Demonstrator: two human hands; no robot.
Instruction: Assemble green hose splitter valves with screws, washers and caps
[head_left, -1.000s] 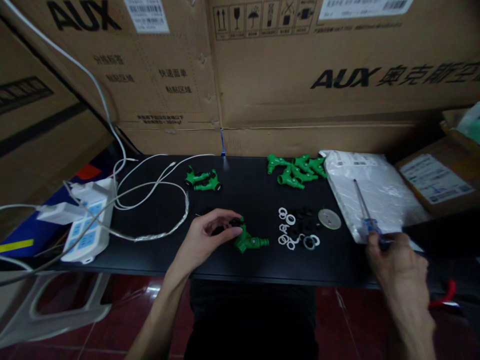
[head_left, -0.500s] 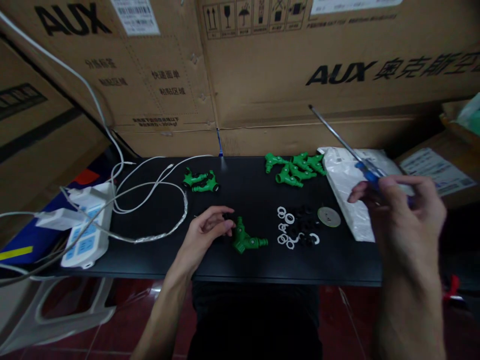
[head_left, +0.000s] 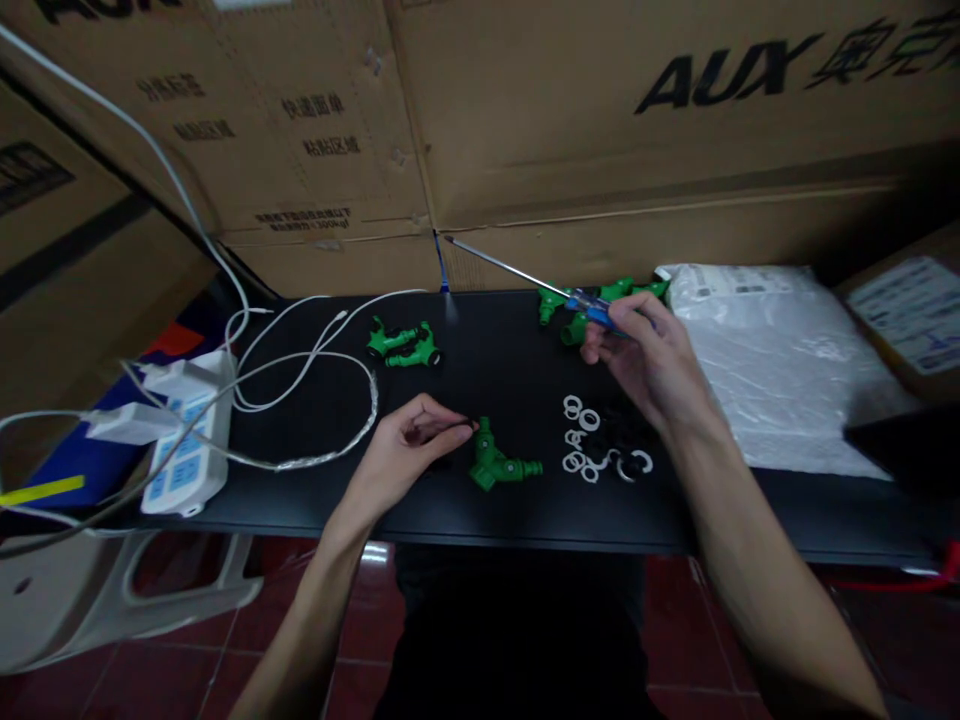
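My right hand [head_left: 649,350] is wrapped round the blue clear handle of a screwdriver [head_left: 517,275], its metal shaft pointing up and left over the table. Close to the middle, my left hand [head_left: 412,440] is closed in a pinch; something small and dark seems to be at its fingertips, too hidden to name. Right beside those fingertips lies a green Y-shaped hose connector [head_left: 496,465]. White ring washers [head_left: 589,420] lie to its right, with several small black parts [head_left: 619,430] among them, partly under my right forearm.
Two green connectors [head_left: 405,345] lie at the back left; more green connectors [head_left: 553,303] are partly behind my right hand. White cables [head_left: 330,460] and a power strip [head_left: 187,440] occupy the left. A white plastic package [head_left: 780,370] lies right, before tall cardboard boxes [head_left: 540,150].
My right hand has moved left with the screwdriver, now over the back green connectors. My left hand stays by the front connector, its fingers pinched closer. The view has shifted slightly.
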